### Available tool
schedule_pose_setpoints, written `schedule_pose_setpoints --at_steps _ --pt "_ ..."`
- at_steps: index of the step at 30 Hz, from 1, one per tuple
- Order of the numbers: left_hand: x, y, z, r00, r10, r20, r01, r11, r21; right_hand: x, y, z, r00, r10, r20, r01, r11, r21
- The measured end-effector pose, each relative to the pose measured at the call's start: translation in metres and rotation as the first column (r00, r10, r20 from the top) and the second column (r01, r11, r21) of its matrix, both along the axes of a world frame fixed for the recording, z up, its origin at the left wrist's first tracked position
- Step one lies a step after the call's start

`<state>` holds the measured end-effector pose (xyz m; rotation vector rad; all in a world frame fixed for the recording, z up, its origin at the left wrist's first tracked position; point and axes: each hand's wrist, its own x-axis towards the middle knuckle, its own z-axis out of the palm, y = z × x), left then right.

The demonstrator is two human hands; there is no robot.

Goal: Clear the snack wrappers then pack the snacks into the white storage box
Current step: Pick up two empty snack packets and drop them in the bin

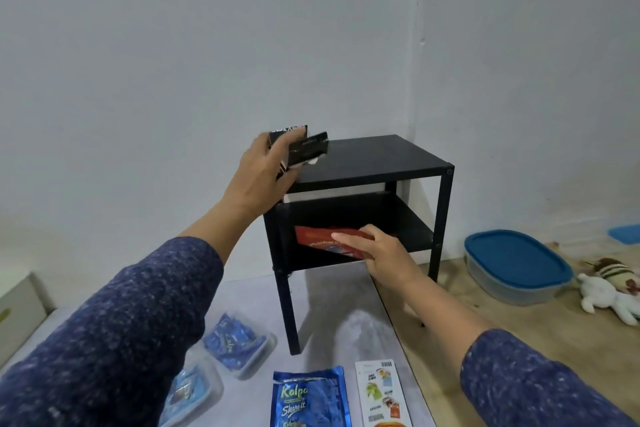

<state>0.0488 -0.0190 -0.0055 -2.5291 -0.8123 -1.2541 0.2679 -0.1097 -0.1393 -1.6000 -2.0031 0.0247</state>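
My left hand is raised at the top left corner of a small black shelf stand and grips black snack wrappers. My right hand reaches into the stand's lower shelf and holds a red snack packet by its right end. On the grey surface in front lie a blue Kalpa bag, a white printed packet and two clear tubs of blue-wrapped snacks. A white edge, maybe a box, shows behind the stand.
A clear container with a blue lid and a plush toy sit on the wooden floor at the right. A pale cardboard box stands at the left edge. White walls meet in a corner behind the stand.
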Motion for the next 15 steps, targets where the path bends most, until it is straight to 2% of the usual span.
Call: schedule_pose_setpoints --at_steps 5,10,15 --pt "-0.046 -0.033 0.026 0.990 -0.021 0.139 0.028 0.998 -0.051 -0.050 -0.017 0.037 0.992 0.059 -0.110 -0.059 0.998 0.002" --pt "-0.127 -0.064 0.027 0.993 0.036 0.109 -0.034 0.999 -0.025 -0.123 -0.045 0.057 0.982 0.060 -0.181 -0.060 0.998 0.003" --pt "-0.228 -0.101 0.022 0.979 0.152 0.135 -0.136 0.983 -0.123 -0.203 -0.065 0.066 0.973 0.115 -0.202 -0.118 0.993 -0.002"
